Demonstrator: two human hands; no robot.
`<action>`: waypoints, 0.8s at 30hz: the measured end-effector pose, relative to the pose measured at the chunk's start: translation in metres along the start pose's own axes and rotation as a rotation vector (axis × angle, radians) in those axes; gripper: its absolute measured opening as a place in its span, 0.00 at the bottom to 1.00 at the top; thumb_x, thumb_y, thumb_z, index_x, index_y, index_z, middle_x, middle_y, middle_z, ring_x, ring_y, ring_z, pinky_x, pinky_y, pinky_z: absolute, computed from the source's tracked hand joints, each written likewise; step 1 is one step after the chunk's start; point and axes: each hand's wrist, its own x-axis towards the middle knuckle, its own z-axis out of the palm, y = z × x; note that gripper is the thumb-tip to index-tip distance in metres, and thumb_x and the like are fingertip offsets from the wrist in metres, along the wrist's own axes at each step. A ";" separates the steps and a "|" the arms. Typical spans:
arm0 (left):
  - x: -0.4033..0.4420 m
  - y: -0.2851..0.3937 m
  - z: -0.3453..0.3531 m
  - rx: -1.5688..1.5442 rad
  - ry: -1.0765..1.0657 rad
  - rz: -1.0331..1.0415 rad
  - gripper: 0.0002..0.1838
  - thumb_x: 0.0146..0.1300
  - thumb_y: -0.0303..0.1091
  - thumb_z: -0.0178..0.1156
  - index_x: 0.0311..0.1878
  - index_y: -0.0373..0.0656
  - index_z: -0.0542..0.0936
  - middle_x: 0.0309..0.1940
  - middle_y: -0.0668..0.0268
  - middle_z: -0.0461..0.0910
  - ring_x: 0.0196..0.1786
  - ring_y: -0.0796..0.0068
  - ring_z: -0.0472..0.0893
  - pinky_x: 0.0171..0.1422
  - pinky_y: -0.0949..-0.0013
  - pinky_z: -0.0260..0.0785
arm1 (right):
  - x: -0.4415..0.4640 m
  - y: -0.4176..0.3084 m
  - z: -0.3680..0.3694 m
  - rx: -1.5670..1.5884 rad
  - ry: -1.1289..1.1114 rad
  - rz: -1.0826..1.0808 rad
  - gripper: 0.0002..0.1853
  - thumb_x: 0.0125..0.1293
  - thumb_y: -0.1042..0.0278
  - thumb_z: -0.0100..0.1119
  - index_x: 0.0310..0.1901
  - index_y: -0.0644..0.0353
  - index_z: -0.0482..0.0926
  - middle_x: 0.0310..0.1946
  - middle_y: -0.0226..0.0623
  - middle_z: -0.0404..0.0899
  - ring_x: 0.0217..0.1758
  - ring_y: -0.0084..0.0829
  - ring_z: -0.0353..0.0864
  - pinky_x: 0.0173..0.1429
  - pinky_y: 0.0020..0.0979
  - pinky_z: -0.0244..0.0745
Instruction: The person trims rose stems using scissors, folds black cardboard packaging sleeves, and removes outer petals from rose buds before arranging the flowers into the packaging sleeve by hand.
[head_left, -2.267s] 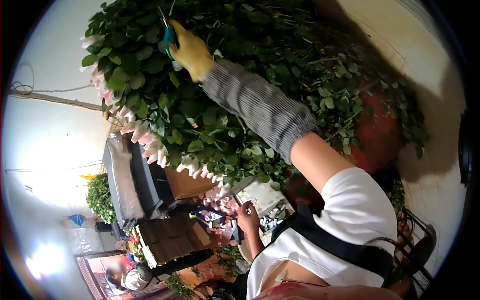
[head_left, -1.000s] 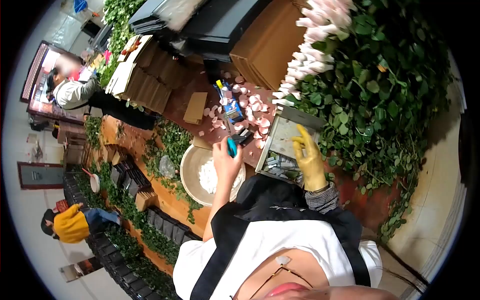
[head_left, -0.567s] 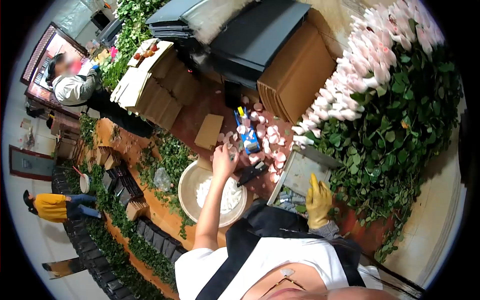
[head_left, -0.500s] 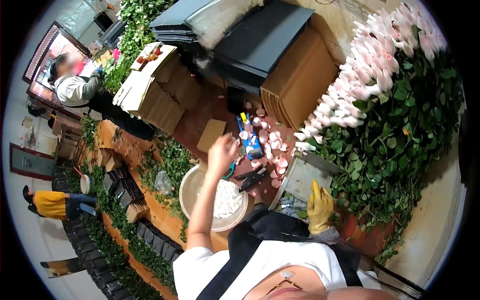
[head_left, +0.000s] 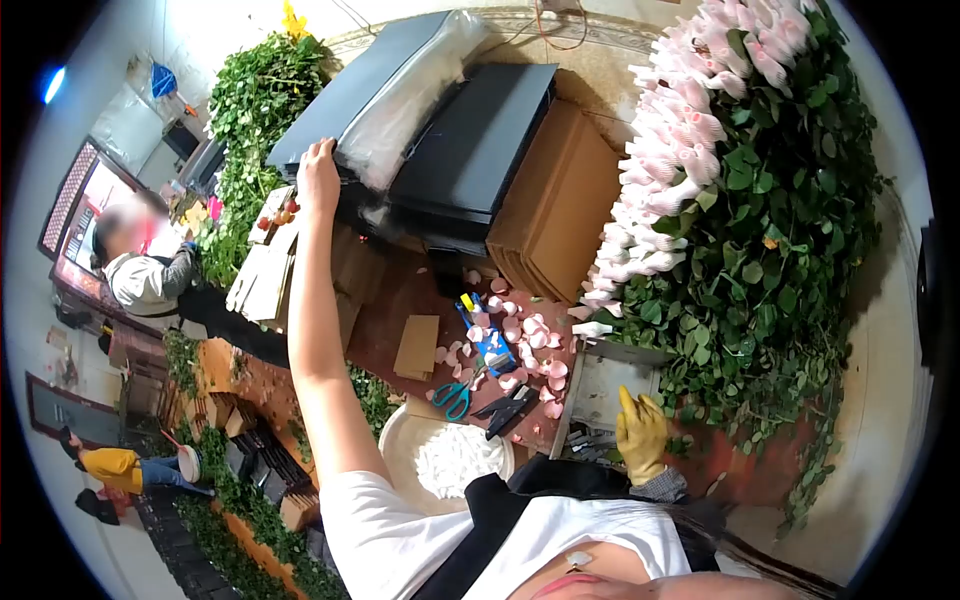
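Observation:
My bare left hand (head_left: pixel 318 180) reaches far forward, its fingers curled over the near corner of a stack of dark grey sheets (head_left: pixel 375 75). My right hand (head_left: pixel 640 435), in a yellow glove, is held with fingers extended and nothing in it, beside a grey metal tray (head_left: pixel 605 385). Between my arms, a red tabletop (head_left: pixel 385 325) carries a blue tool with a yellow end (head_left: pixel 490 345), teal-handled scissors (head_left: pixel 453 400), a black stapler-like tool (head_left: pixel 507 410), a brown card piece (head_left: pixel 415 347) and scattered pink petals (head_left: pixel 540 335). A pale tub (head_left: pixel 400 440) holds small white pieces (head_left: pixel 455 460).
Bundled roses in pale pink sleeves (head_left: pixel 680 150) are heaped at the right. Clear plastic wrap (head_left: pixel 405 100) and more dark sheets (head_left: pixel 470 140) lie ahead, by brown cardboard (head_left: pixel 560 195). One person (head_left: pixel 150 280) stands at the left; another in yellow (head_left: pixel 110 467) is further off.
My left hand has moved from above the table forward and left to the dark sheets. My right hand stays by the tray. The view has shifted, and the scissors now show fully.

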 end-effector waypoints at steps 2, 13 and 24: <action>-0.003 0.011 -0.027 -0.082 -0.040 0.012 0.11 0.64 0.31 0.60 0.48 0.43 0.85 0.43 0.57 0.83 0.49 0.53 0.81 0.55 0.57 0.74 | -0.004 0.001 0.002 0.007 0.001 0.006 0.22 0.72 0.62 0.48 0.61 0.65 0.75 0.38 0.45 0.83 0.42 0.46 0.81 0.63 0.43 0.73; -0.066 0.139 -0.197 0.186 0.590 0.246 0.12 0.65 0.32 0.63 0.51 0.60 0.83 0.28 0.71 0.74 0.30 0.70 0.79 0.28 0.66 0.72 | 0.052 0.011 -0.050 0.970 0.033 0.253 0.23 0.72 0.77 0.55 0.67 0.60 0.71 0.50 0.40 0.84 0.51 0.27 0.82 0.57 0.28 0.76; -0.212 0.386 -0.182 -0.687 0.033 0.949 0.25 0.56 0.33 0.66 0.60 0.48 0.77 0.62 0.58 0.75 0.63 0.55 0.75 0.67 0.53 0.67 | 0.174 -0.030 -0.191 0.384 0.653 0.075 0.27 0.73 0.55 0.57 0.19 0.67 0.74 0.50 0.36 0.86 0.30 0.40 0.85 0.34 0.34 0.78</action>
